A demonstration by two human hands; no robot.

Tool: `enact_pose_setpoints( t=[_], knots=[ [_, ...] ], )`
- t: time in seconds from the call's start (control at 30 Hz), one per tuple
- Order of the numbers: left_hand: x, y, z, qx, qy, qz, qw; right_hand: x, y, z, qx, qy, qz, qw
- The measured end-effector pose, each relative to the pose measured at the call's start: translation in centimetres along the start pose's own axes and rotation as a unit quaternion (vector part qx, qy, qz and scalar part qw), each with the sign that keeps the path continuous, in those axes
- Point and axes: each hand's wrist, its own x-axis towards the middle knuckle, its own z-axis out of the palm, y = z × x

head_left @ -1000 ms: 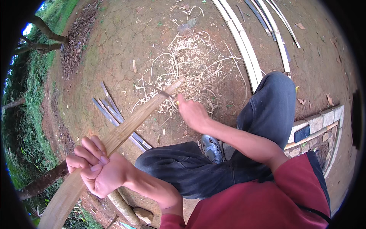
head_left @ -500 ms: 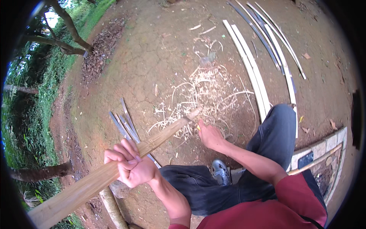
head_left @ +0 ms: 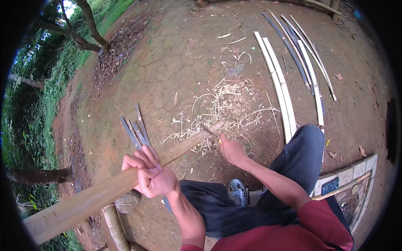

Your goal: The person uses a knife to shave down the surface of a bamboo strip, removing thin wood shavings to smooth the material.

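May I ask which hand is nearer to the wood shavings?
Right: the right hand appears by the near edge of the wood shavings; the left hand is farther off, lower left.

A dark red shirt [head_left: 268, 240] covers the near torso, its short sleeves [head_left: 320, 221] leaving the forearms [head_left: 268, 178] bare. Dark navy cloth [head_left: 337, 212] edges the right sleeve. The loose trousers [head_left: 222, 217] are dark blue-grey, creased, with faint seams. Between the legs shows a shiny grey shoe [head_left: 237, 191], round-toed, with darker spots on top.
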Motion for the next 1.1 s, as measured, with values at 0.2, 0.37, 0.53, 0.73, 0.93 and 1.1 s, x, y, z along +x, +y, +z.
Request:
enact_pose_setpoints(
  t=[0.2,0.37,0.53,0.73,0.93,1.1],
  knots=[
    [0.2,0.0,-1.1,-0.023,0.025,0.007,0.999,-1.5,-3.7,-2.3,0.003,0.018,-0.081,0.997],
    [-0.4,0.4,0.0,-0.010,0.015,-0.003,1.000,0.7,1.1,1.5,-0.005,0.034,-0.033,0.999],
    [-0.1,0.1,-0.4,-0.005,0.025,0.001,1.000,0.3,0.1,0.2,0.000,0.022,-0.046,0.999],
    [0.0,0.1,-1.1,-0.044,0.000,-0.002,0.999,-0.1,-0.6,1.1,0.027,0.040,-0.047,0.998],
    [1.7,-0.6,-4.2,-0.059,-0.001,-0.004,0.998,-0.4,-2.0,0.1,0.016,0.029,-0.067,0.997],
    [0.9,-0.2,-3.9,-0.069,-0.026,-0.006,0.997,-2.8,-4.5,-1.2,0.063,-0.002,-0.095,0.993]
  ],
)
